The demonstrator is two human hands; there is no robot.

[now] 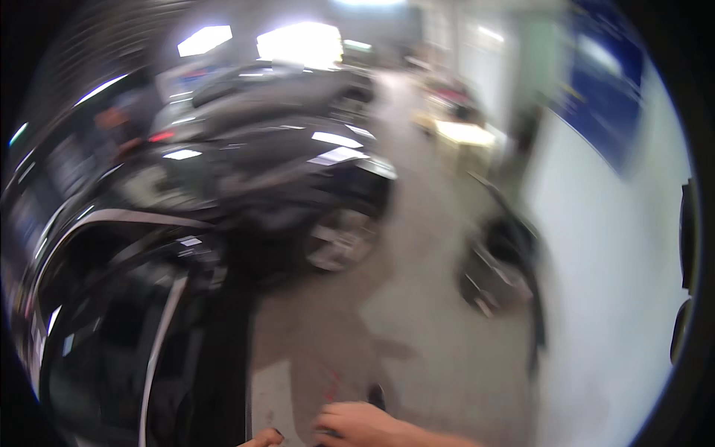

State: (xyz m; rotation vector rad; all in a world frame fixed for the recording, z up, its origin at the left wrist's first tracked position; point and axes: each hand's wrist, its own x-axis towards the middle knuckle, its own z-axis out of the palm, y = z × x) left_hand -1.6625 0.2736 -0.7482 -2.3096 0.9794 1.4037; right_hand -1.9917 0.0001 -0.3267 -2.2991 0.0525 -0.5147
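My right hand [365,426] comes in at the lower edge with its fingers curled. A dark thing shows in and under those fingers, too blurred to name. Just above the hand is a small dark shape [377,396]; I cannot tell whether it is held or lies beyond on the floor. Only a little of my left hand [262,439] shows at the bottom edge, its fingers bent in, with a small dark bit at the tip. Left of both hands stands a black car [223,357], nearest to my left hand; neither hand is seen touching it.
The black car's front wheel [342,240] is ahead on the left, with a grey car [275,104] behind it. Dark equipment with a hose or cable [499,264] stands on the grey floor [417,320] at right, beside a white wall [603,298]. Farther back is a lit yellowish cart [463,138].
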